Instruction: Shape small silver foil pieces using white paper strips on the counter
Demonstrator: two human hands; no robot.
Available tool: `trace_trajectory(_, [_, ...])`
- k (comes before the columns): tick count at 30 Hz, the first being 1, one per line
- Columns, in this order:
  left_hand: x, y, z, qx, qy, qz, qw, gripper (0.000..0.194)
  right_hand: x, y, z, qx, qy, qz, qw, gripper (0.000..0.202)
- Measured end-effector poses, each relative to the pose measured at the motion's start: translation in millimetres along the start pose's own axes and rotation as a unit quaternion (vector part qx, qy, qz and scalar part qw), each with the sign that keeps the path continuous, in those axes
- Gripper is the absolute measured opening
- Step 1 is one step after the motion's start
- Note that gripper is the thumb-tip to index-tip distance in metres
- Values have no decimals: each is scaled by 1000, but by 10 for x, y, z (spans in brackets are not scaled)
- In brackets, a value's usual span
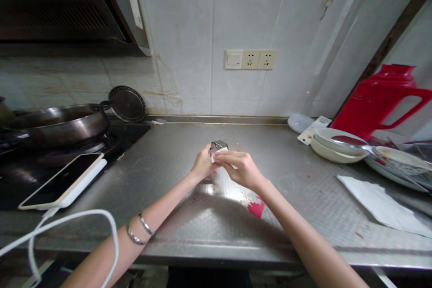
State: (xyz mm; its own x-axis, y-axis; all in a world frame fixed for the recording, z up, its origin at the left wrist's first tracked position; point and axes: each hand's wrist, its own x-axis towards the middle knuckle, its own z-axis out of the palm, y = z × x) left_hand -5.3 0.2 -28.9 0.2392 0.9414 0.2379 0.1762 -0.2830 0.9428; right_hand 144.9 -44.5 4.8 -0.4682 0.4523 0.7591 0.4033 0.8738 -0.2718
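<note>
Centrally in the frame, we curl our left hand (203, 164) around a small dark object (221, 145) over the worktop (175, 144), our right hand (243, 170) pinching a white piece (218, 154) against it; steady left, light right fingertips serve us best.

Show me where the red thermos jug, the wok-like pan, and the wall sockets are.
Red thermos jug (374, 101): head view, on its body.
Wok-like pan (72, 128): head view, on its outer side wall.
Wall sockets (258, 60): head view, middle of the two-socket part of the plate.
</note>
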Motion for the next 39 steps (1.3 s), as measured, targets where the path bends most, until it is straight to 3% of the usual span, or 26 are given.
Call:
trace_trajectory(3, [5,24,9,-26,7,-24,999,52,22,-35,-35,51,7,84,995,23])
trace_trajectory(5, [-7,60,30,-40,16,-28,999,54,33,2,-64,59,79,147,984,21])
trace_trajectory(8, [-54,130,68,-43,12,-19,999,63,44,146,-92,50,225,231,945,24])
trace_trajectory(10, [-93,176,88,-49,-7,-12,999,65,51,249,-97,68,259,272,924,27])
trace_trajectory(12, [-124,215,99,-63,-27,6,998,67,60,313,-94,131,218,304,918,30])
trace_trajectory(15, [-140,248,98,-83,-28,32,996,70,73,307,-95,266,109,338,896,34])
trace_trajectory(20, [-123,250,77,-88,-8,23,996,71,70,204,-121,390,3,338,857,51])
trace_trajectory(26, [-94,224,63,-114,-71,9,991,76,81,172,-104,391,39,351,850,59])
trace_trajectory(29, [-76,194,35,-97,-91,28,991,96,94,175,-104,377,71,381,841,54])
trace_trajectory(34, [-75,138,-46,76,-17,90,993,132,93,174,-96,373,75,432,818,45])
trace_trajectory(39, [-88,112,-69,128,-25,149,980,116,89,138,-46,380,33,449,808,41])
